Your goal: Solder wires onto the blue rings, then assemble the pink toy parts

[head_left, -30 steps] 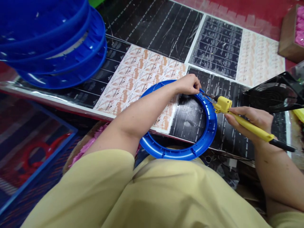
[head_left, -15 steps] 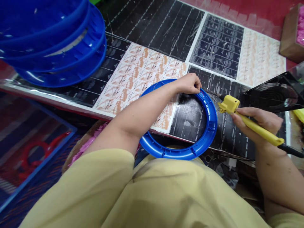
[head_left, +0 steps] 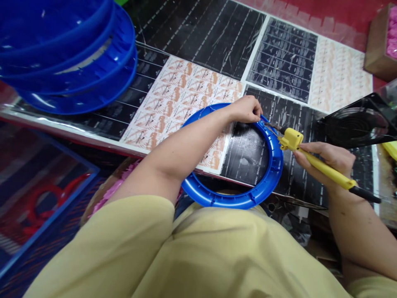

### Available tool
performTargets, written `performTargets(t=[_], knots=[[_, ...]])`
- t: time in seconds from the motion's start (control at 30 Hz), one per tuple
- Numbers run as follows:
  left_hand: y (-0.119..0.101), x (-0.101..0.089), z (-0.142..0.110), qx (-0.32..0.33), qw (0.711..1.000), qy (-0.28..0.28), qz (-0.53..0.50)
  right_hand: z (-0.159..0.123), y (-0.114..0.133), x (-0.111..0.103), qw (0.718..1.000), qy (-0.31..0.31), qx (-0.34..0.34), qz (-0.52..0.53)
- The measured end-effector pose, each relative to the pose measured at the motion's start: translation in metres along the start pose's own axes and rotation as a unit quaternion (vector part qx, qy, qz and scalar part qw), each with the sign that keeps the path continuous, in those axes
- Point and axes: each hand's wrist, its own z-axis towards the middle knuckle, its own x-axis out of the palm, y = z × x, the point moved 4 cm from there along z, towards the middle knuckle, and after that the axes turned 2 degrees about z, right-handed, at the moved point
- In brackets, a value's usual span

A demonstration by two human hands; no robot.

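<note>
- A round blue plastic ring [head_left: 275, 165] lies across the near edge of the sheet-covered desk [head_left: 201, 29].
- My left hand [head_left: 246, 109] is at its far rim, fingers curled narrow; I cannot tell whether they pinch anything.
- My right hand [head_left: 331, 159] has its fingers wrapped around a yellow plastic-handled tool [head_left: 325, 167], its thin tip close to my left fingers.
- Right: a square black fan [head_left: 356, 122].
- Far left: stacked large blue plastic rims [head_left: 71, 62].

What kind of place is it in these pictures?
Probably a small assembly workshop: a yellow soldering-type tool, stacked large blue plastic rings and a square black fan suggest it.
</note>
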Motion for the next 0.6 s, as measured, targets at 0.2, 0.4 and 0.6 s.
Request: performTargets(t=[0.2, 0.4, 0.6], knots=[[-0.0011, -0.0001, -0.0007, -0.010, 1.000, -0.002, 0.006, 0.0048, 0.0013, 0.0030, 1.000, 0.018, -0.015, 0.020], [0.0006, 0.0001, 0.0000, -0.009, 1.000, -0.006, -0.010, 0.0068, -0.0007, -0.0011, 0.999, 0.007, -0.009, 0.030], [0.0014, 0.0005, 0.0007, -0.006, 1.000, -0.004, -0.011, 0.0090, 0.0021, -0.0003, 0.999, 0.017, -0.026, 0.024]])
